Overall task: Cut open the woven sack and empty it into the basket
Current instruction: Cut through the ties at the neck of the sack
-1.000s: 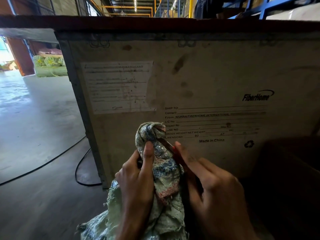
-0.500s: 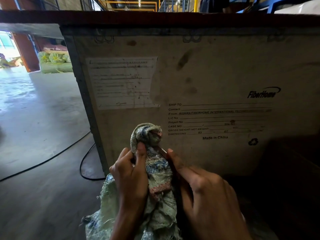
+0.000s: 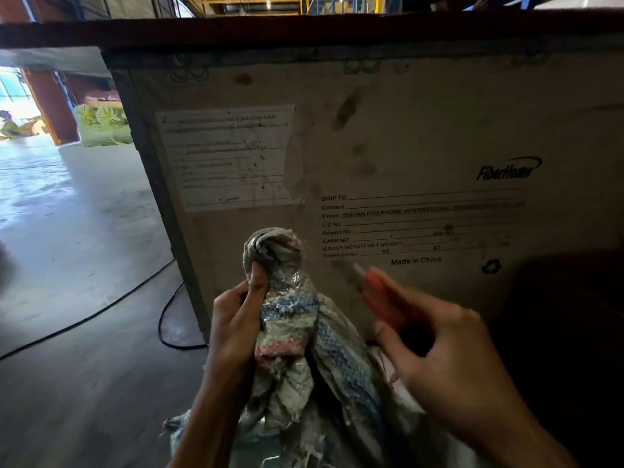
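A very big brown box [image 3: 422, 136] fills most of the view. It has dark spots on it and black words such as "Made in China". The box stands on a grey floor [image 3: 67, 231], which is bright far off on the left and dark close by.

The sack [image 3: 304, 359] is in the middle at the bottom, right in front of the box. It is old and worn, pale with blue and pink stripes. Its top is twisted into a tight knot that points up. The rest of the sack hangs down and goes out of view at the bottom.

The right hand [image 3: 449, 363] is just to the right of the sack. It looks blurry. Its fingers are curled round the handle of a knife.

The left hand [image 3: 233, 319] grips the neck of the sack just under the knot. Its fingers are wrapped round the cloth and the thumb pushes up against the knot.

A white paper [image 3: 226, 157] with faded writing is stuck on the left part of the box. Some green bundles [image 3: 101, 126] lie far back on the left.

A thin black wire [image 3: 162, 319] runs over the floor and makes a loop by the corner of the box.

The knife [image 3: 381, 295] has a red handle. Its blade points up and left, towards the knot. The blade is near the knot but not touching it, and it is too blurry to see well.
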The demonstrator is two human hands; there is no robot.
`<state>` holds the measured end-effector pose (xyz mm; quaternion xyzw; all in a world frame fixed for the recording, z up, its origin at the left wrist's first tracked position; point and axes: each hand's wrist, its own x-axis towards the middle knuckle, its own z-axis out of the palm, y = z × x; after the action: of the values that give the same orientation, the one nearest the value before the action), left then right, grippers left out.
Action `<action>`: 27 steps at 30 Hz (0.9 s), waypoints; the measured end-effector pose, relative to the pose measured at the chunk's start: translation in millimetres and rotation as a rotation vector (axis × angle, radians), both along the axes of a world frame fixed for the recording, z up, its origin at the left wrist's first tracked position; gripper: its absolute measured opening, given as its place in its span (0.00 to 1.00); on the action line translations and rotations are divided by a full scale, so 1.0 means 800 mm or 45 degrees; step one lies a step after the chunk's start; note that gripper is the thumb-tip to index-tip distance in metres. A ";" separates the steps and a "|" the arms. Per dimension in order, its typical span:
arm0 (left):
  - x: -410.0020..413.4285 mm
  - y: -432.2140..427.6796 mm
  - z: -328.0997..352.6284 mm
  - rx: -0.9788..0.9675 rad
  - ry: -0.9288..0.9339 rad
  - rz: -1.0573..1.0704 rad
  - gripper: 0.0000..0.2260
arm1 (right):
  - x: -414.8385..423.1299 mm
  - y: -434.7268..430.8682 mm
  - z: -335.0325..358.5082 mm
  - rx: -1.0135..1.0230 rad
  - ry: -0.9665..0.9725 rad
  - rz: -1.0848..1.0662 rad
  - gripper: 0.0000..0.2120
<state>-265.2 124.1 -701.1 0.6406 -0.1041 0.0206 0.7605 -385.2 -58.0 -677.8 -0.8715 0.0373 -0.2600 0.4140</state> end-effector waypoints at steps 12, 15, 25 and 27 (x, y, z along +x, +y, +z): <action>-0.050 -0.049 0.013 -0.005 -0.186 -0.292 0.16 | 0.013 -0.013 -0.004 0.770 -0.071 0.221 0.13; -0.054 -0.047 0.015 0.166 -0.309 -0.279 0.12 | 0.011 -0.020 -0.001 0.820 -0.040 0.270 0.10; -0.028 -0.021 0.010 -0.049 -0.192 -0.658 0.11 | 0.018 -0.058 -0.008 1.023 0.189 0.481 0.18; -0.023 -0.017 0.008 -0.060 -0.117 -0.765 0.10 | 0.020 -0.059 -0.009 1.047 0.225 0.499 0.18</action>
<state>-283.6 110.7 -695.0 0.5617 -0.3226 -0.1738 0.7418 -368.9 -104.9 -685.1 -0.6443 0.0072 -0.0650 0.7619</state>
